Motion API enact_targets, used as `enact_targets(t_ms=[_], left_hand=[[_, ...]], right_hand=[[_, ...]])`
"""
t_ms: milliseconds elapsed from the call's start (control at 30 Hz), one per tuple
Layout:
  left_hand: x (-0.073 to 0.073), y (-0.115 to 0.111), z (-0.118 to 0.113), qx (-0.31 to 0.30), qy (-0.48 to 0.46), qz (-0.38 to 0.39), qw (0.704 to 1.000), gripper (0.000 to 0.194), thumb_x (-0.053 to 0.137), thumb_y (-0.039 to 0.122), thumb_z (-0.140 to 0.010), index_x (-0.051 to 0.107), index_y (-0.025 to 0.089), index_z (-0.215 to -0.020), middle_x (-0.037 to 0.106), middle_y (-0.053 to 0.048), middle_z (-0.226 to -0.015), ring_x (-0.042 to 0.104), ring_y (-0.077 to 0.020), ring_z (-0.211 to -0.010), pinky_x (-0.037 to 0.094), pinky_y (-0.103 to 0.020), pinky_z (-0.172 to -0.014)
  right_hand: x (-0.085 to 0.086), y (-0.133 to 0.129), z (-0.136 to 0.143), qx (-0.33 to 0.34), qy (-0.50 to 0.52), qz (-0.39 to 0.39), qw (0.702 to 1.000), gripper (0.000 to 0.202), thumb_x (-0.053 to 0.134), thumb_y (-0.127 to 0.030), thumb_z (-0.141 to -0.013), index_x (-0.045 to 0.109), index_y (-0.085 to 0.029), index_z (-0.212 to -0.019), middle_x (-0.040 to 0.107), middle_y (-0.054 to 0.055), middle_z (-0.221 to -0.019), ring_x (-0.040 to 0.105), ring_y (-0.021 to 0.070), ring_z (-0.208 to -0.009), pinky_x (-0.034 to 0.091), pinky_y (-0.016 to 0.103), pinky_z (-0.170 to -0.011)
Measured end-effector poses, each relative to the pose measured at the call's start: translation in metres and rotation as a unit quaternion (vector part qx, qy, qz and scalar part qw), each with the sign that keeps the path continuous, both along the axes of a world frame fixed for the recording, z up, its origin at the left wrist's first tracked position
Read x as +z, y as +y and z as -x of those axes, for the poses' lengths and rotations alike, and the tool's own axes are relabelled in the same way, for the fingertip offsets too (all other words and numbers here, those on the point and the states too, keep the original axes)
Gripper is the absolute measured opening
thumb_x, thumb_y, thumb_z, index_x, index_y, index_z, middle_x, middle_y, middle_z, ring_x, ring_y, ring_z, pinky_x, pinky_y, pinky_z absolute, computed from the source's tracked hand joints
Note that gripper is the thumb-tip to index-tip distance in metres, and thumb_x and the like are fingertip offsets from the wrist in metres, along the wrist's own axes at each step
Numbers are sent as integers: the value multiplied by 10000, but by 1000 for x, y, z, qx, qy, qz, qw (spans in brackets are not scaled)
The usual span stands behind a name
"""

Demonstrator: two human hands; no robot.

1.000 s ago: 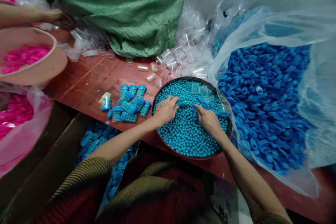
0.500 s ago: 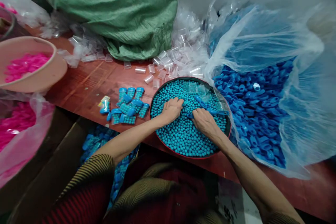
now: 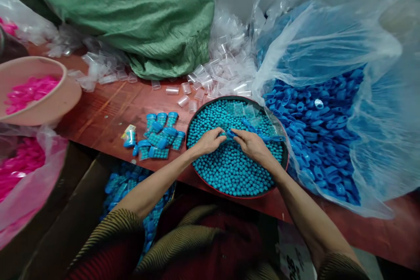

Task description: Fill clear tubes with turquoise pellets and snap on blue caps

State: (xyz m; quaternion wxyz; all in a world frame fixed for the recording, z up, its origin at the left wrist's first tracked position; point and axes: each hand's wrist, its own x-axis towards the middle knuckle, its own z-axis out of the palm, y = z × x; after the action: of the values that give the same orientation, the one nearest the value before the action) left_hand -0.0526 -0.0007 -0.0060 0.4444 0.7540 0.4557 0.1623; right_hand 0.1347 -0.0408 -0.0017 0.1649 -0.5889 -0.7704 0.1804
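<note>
Bead tube (image 3: 223, 134), mostly hidden by fingers, is just above the beads (image 3: 236, 170) in the round bowl (image 3: 238, 197), center of frame. Left hand (image 3: 210, 141) grasps it between thumb and fingers; turquoise shows, fill level not readable. Right hand (image 3: 251, 144) pinches a blue cap (image 3: 230, 133) just beside it; can't tell if cap and tube touch. Judgement: this unit is part-way, likely filled, cap not seen seated.

Done, judging by layout: loose heap of filled tubes (image 3: 159, 138) with blue caps on the worktop (image 3: 114, 100), left of center, some overlapping. Lone tube (image 3: 130, 140) with something yellow at it, just left of the heap. Lots more filled ones (image 3: 121, 181) below the worktop edge, lower left; count not readable.

Left: plenty. Clear empty tubes (image 3: 223, 70) pile up at top center beside the green sack (image 3: 138, 17), a few scattered toward the bowl. More clear ones (image 3: 250, 111) lie on the beads at the bowl's upper right, loose caps (image 3: 274, 138) next to them. Big plastic bag (image 3: 377, 140) at right of frame holds a large heap of caps. Beads cover most of the bowl. Batch looks well under way, stock far from used up.
</note>
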Motion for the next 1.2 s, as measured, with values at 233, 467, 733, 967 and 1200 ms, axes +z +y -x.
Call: enact_targets(t_ms=[233, 467, 733, 967, 1200], left_hand=[[2, -8, 5, 13, -92, 108, 990, 161, 447, 275, -829, 522, 156, -907, 528, 29, -724, 477, -86, -556, 423, -204, -521], [-8, -21, -3, 31, -193, 165, 967, 345, 468, 265, -828, 433, 161, -1156, 505, 29, -758, 486, -69, -485, 436, -194, -423], [-5, -31, -11, 59, -249, 181, 950, 501, 495, 237, -815, 380, 177, -1299, 526, 2, -795, 502, -67, -485, 414, -172, -379], [6, -38, -8, 65, -246, 174, 951, 528, 501, 209, -795, 401, 186, -1313, 530, 15, -775, 468, -48, -467, 386, -165, -402], [7, -43, -9, 62, -262, 182, 946, 427, 499, 210, -769, 470, 178, -1194, 524, 31, -756, 430, -43, -491, 407, -167, -447]], right_hand=[[2, -6, -17, -19, 23, 81, 996, 333, 498, -269, -857, 654, -191, -1141, 727, 85, -953, 667, 216, -844, 504, 328, -783], [-5, -11, 7, -75, 312, 137, 937, 364, 455, -351, -844, 665, -185, -1090, 655, 12, -709, 565, 129, -543, 482, 264, -568], [3, -22, 20, -132, 310, 94, 937, 354, 486, -417, -857, 723, -164, -926, 569, -21, -545, 505, 112, -495, 415, 229, -534], [4, -32, 21, -121, 274, 47, 953, 342, 477, -389, -872, 726, -187, -991, 624, -14, -632, 513, 114, -524, 425, 232, -541], [7, -30, 3, -3, 230, 51, 972, 325, 472, -343, -875, 719, -210, -1037, 633, -9, -638, 547, 131, -566, 451, 238, -563]])
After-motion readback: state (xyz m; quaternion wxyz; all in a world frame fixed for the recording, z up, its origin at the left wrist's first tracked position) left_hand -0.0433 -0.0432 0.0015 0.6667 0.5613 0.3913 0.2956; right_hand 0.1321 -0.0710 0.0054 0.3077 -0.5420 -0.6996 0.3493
